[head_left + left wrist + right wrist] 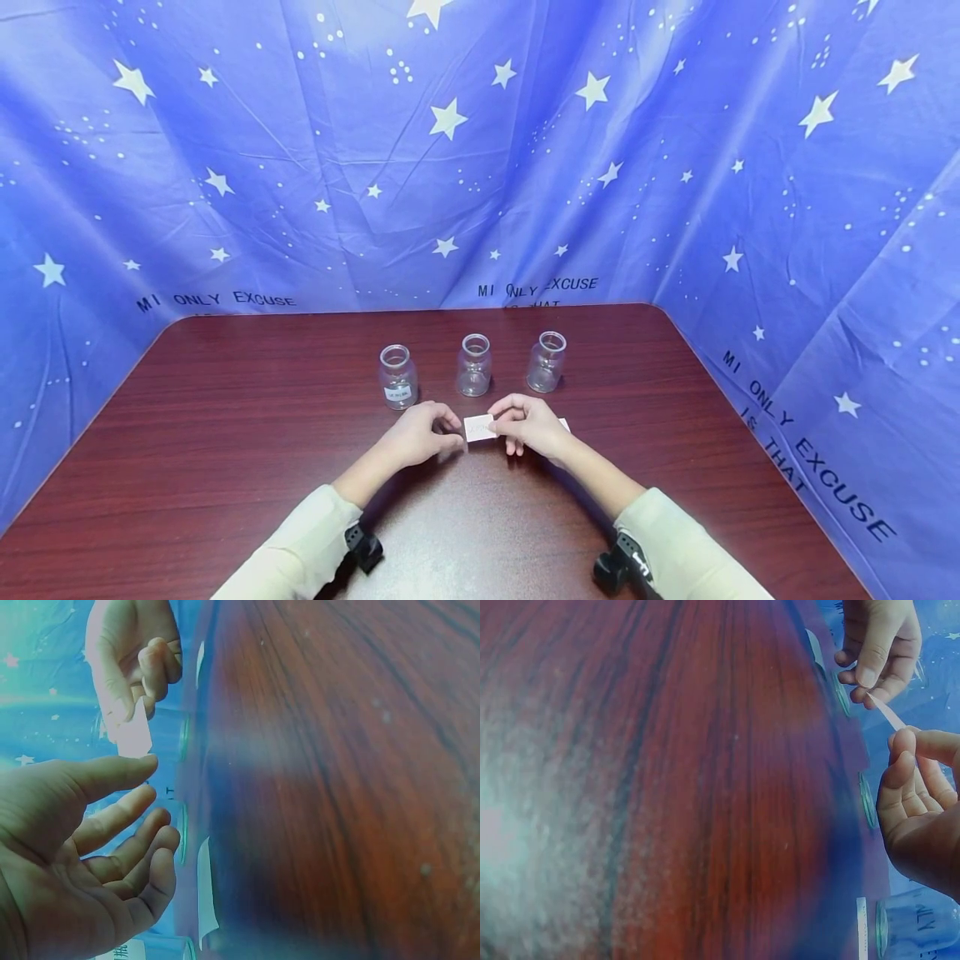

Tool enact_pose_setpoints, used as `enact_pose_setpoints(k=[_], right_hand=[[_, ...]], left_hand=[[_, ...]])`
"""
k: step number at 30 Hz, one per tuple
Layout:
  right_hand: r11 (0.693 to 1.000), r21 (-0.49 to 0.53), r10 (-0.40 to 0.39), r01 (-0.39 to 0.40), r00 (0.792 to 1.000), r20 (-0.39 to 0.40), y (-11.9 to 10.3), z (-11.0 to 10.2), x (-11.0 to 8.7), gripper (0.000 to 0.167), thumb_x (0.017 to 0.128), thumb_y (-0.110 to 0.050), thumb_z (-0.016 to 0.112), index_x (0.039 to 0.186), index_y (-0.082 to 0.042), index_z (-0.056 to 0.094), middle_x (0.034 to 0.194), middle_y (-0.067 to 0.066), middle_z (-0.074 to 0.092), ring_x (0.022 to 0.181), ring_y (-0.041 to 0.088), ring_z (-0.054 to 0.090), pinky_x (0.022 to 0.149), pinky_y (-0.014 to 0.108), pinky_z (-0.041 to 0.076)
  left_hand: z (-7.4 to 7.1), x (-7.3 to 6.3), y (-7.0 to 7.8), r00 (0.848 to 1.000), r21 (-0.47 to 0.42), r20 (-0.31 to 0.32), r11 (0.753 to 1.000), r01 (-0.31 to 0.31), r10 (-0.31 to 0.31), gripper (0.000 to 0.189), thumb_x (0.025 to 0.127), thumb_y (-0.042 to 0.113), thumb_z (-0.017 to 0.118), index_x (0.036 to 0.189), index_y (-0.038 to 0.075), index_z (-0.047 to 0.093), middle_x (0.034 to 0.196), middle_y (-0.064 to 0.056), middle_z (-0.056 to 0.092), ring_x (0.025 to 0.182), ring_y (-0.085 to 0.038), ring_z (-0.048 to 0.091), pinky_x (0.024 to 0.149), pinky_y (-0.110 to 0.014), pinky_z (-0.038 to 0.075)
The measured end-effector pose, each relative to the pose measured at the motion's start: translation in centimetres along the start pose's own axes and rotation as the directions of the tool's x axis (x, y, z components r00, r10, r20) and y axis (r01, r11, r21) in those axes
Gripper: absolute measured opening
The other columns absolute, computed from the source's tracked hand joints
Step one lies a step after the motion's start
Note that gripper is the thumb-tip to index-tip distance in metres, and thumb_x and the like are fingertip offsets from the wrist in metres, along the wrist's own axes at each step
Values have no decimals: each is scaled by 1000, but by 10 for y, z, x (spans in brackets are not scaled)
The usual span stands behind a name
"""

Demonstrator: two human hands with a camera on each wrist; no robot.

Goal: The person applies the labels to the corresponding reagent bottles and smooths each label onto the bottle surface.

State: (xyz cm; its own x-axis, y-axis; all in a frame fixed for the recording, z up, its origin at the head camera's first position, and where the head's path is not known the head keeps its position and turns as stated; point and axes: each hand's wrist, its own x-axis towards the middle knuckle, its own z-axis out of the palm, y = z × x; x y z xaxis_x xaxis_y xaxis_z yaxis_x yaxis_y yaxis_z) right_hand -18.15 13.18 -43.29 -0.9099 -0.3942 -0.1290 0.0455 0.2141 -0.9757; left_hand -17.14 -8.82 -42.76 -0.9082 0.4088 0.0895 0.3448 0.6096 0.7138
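Note:
Between thumb and index finger, my right hand (531, 427) pinches a small white paper label (477, 427) by its right edge, with faint writing on its face. My left hand (418, 433) hovers at the label's left edge, its fingers loosely bent and spread from the thumb. In the left wrist view the left thumb tip lies right at the label's (134, 736) lower end. Behind the hands stand three open clear glass jars. The left jar (397, 371) carries a white label with print, while the middle jar (474, 367) and right jar (547, 363) show bare glass.
Another white paper piece (565, 425) lies on the dark red wooden table (247, 400), partly hidden behind my right hand. A blue star-printed curtain (480, 167) hangs around the table's far and side edges. Black wrist cameras sit on both sleeves.

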Motion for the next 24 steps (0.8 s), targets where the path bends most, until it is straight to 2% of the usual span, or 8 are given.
enact_pose_setpoints(k=[4,9,18,24], right_hand=[[999,31,8,-8,1000,-3,0,0,1,31,83,-5,64,109,8,54,71,2,64,46,7,53,44,17,42],[998,64,5,-5,1000,-1,0,1,1,33,83,-3,64,110,10,52,71,1,64,46,6,53,44,17,42],[995,100,1,-1,1000,-2,-1,2,-2,33,83,-3,64,111,10,51,71,0,64,45,6,53,43,17,42],[994,111,-4,3,1000,5,0,1,-2,33,83,-3,63,111,10,51,71,-2,64,45,6,53,43,17,42]], left_hand=[[0,0,0,999,-65,33,998,26,-24,15,76,18,73,86,9,67,78,2,65,72,-6,56,67,-20,44],[1,0,-1,998,-126,61,992,13,-5,11,80,16,69,85,8,67,76,2,65,68,-4,55,65,-19,45],[2,-2,0,998,-78,57,997,8,-4,10,83,18,67,83,9,70,75,3,67,68,-1,53,68,-19,44],[2,-2,1,998,-96,63,995,25,-19,10,83,18,66,83,9,70,75,2,67,65,-2,53,66,-19,44]])
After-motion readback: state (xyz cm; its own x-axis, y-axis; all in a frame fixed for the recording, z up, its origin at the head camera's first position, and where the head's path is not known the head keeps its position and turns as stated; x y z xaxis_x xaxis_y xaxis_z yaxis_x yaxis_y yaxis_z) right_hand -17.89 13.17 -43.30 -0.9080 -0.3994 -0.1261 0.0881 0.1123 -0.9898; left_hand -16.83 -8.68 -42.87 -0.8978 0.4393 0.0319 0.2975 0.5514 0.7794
